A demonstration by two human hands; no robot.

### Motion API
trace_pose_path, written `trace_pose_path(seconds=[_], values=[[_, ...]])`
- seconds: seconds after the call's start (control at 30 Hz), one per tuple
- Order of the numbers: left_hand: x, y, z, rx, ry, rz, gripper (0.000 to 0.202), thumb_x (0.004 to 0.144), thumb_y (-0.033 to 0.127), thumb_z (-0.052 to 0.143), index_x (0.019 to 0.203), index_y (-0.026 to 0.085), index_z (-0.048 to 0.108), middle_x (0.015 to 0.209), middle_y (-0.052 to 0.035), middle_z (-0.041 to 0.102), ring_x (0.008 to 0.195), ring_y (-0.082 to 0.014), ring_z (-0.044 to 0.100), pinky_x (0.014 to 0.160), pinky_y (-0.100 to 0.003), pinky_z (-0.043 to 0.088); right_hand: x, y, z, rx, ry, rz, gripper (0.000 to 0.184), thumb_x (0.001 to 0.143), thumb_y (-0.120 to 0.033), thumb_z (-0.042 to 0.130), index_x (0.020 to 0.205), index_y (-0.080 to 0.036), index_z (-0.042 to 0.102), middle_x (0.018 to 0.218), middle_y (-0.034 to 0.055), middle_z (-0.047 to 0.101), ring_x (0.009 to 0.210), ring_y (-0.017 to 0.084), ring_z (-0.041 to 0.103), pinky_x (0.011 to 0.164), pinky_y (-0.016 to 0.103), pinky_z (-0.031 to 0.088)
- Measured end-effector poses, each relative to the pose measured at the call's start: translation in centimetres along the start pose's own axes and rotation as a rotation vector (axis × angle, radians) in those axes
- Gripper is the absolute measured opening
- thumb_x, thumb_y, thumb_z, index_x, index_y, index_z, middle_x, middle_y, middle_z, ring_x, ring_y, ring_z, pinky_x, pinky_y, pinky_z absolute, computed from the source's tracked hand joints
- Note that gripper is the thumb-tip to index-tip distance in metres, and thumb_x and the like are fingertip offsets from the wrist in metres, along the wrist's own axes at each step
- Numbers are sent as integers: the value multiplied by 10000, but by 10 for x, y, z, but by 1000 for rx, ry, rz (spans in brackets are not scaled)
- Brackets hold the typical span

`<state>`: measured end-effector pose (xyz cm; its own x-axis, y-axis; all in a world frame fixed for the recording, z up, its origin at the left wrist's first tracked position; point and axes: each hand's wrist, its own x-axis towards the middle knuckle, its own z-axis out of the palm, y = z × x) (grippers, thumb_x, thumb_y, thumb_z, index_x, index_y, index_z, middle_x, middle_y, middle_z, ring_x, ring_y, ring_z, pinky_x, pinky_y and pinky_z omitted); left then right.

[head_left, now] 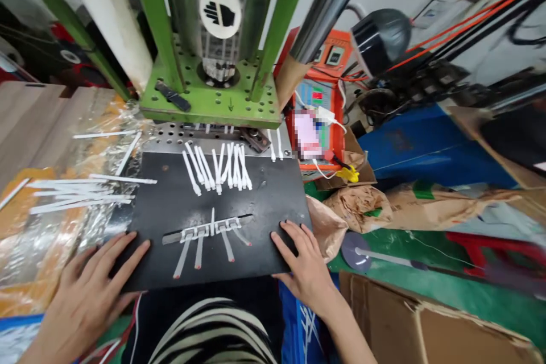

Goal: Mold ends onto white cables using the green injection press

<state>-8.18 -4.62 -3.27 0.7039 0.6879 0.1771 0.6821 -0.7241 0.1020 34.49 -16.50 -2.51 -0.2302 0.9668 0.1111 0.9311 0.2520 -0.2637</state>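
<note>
A black plate lies in front of a green press. On its near half sits a grey slotted strip with several white red-tipped sticks set in it. A loose bunch of white sticks lies at the plate's far edge. My left hand rests flat and open on the plate's near left corner. My right hand lies flat and open on the near right corner. Neither hand holds anything.
More white sticks lie on clear plastic wrap to the left. An orange control box stands right of the press. Crumpled brown paper bags and a cardboard box sit to the right. A black lamp hangs above.
</note>
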Motion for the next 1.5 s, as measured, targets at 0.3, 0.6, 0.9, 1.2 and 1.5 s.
trace_pose_path(seconds=[0.3, 0.6, 0.9, 1.2, 1.5], values=[[68, 32, 5, -159, -38, -21, 326, 1036, 305, 410, 1332, 203, 500, 1131, -88, 588, 946, -200, 634, 852, -327, 497, 95, -22, 10, 315, 200, -173, 335, 986, -217, 549, 1315, -172, 597, 1134, 140, 684, 1025, 247, 636, 891, 425, 548], [93, 29, 0, -348, -195, 7, 290, 969, 74, 347, 1047, 190, 602, 926, -37, 540, 790, -152, 592, 723, -259, 505, 177, -22, 4, 706, -166, -168, 274, 888, -52, 528, 861, -187, 765, 779, 16, 725, 649, 121, 665, 666, 211, 499], [91, 34, 5, -344, -9, 36, 300, 995, 115, 338, 1116, 182, 604, 922, -31, 542, 788, -128, 636, 722, -210, 555, 119, 31, -1, 707, 557, 684, 294, 866, -359, 532, 977, -151, 708, 868, 96, 745, 721, 228, 726, 653, 305, 556], [78, 47, 7, -324, 131, -40, 267, 995, 216, 505, 1239, 138, 580, 1052, -95, 583, 941, -185, 634, 846, -290, 540, -27, 76, -19, -251, 271, 898, 503, 937, -321, 408, 1283, -36, 637, 1189, 281, 654, 1015, 397, 666, 805, 509, 537], [115, 73, -2, -654, 393, 263, 214, 986, 135, 494, 1067, 149, 691, 726, -11, 574, 637, -97, 524, 599, -199, 458, 85, -66, 8, 626, 369, -132, 382, 942, -78, 535, 1202, -307, 697, 909, 33, 648, 759, 130, 647, 681, 239, 546]])
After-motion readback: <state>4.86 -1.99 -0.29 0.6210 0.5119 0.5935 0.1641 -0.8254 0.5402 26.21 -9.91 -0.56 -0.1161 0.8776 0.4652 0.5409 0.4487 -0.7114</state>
